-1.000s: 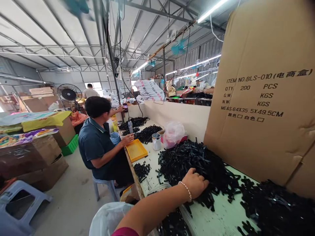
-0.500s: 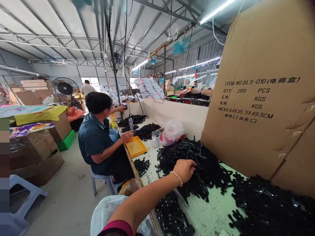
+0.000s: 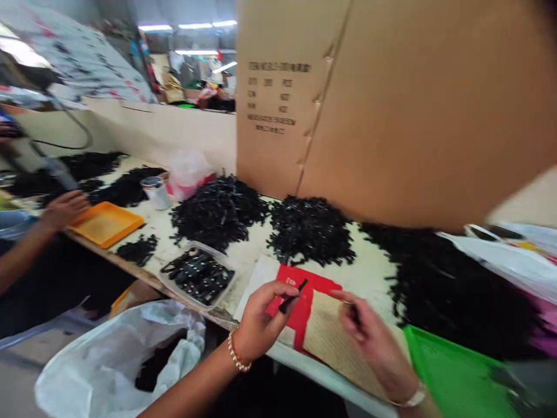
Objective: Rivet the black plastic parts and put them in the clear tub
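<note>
My left hand (image 3: 263,316), with a beaded bracelet at its wrist, pinches a small black strip (image 3: 292,297) between thumb and fingers. Its tip points up and right, above a red sheet (image 3: 315,280). To the right, my right hand (image 3: 363,325) hovers over a beige textured pad (image 3: 328,334). Motion smears its fingers, so whether anything is between them is unclear. Behind my hands lies a pile of black strips (image 3: 311,229). Left of my left hand, a clear plastic tub (image 3: 232,273) holds more black pieces with shiny dots.
A green tray (image 3: 461,371) sits at the right front. Other black piles (image 3: 217,209) spread along the table below a tall cardboard sheet (image 3: 391,116). At left, another person's hand (image 3: 65,208) is by a yellow tray (image 3: 107,223). A white bag (image 3: 96,360) hangs below the table edge.
The view has swung right and down. My left hand has come back from the large black pile to the table front, a strip in its fingers. My right hand has come into view.
</note>
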Action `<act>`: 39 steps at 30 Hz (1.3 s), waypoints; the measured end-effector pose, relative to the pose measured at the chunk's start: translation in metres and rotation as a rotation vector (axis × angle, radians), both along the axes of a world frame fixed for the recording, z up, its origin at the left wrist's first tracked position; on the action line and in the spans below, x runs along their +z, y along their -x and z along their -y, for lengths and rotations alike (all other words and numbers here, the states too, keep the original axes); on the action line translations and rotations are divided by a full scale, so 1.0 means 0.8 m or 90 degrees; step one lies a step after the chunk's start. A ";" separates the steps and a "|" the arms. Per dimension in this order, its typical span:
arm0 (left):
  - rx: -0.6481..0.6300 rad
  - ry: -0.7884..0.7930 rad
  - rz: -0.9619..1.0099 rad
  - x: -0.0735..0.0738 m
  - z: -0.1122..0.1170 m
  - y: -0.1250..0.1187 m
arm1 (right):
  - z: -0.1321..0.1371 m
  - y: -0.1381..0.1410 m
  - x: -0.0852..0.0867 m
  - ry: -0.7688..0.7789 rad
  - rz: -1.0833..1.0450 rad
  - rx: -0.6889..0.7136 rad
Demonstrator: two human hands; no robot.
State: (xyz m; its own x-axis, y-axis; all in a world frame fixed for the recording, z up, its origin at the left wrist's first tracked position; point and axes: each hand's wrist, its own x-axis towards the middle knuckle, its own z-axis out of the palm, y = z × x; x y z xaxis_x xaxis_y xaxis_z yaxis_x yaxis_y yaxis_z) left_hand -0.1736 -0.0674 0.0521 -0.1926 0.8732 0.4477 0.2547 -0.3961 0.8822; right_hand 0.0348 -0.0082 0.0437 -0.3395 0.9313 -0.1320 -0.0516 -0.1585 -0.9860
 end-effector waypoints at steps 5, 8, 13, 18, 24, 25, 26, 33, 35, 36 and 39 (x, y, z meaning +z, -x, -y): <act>-0.175 0.005 -0.161 -0.006 0.027 -0.032 | 0.035 0.015 0.006 0.050 -0.060 0.031; -0.224 0.024 -0.115 -0.004 0.040 -0.035 | 0.039 0.021 0.013 0.054 -0.042 0.019; -0.244 0.211 0.222 -0.006 0.048 -0.054 | 0.040 0.024 0.012 0.030 -0.014 0.008; -0.120 0.374 0.566 -0.010 0.029 -0.065 | 0.033 0.018 0.002 -0.071 -0.004 -0.094; -0.156 0.477 0.624 -0.008 0.026 -0.061 | 0.047 0.005 0.009 0.059 -0.171 -0.154; -0.161 0.480 0.613 -0.007 0.027 -0.062 | 0.051 0.006 0.009 0.068 -0.185 -0.151; -0.167 0.477 0.596 -0.006 0.027 -0.064 | 0.055 0.009 0.008 0.072 -0.189 -0.150; -0.217 0.408 0.502 0.009 0.031 -0.072 | 0.066 0.030 -0.016 0.056 -0.150 -0.166; -0.198 0.406 0.491 0.011 0.032 -0.072 | 0.066 0.030 -0.022 0.008 -0.124 -0.183; -0.189 0.408 0.488 0.011 0.032 -0.071 | 0.067 0.029 -0.024 -0.021 -0.108 -0.191; -0.179 0.421 0.483 0.008 0.033 -0.070 | 0.069 0.023 -0.027 -0.102 -0.067 -0.213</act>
State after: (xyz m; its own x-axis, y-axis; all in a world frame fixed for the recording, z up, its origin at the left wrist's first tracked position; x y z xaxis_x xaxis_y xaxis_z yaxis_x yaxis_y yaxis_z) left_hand -0.1175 -0.0938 0.0589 0.0243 0.9569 -0.2893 -0.4836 0.2645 0.8344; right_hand 0.0163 -0.0634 0.0217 -0.0174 0.9989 0.0435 -0.1774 0.0398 -0.9833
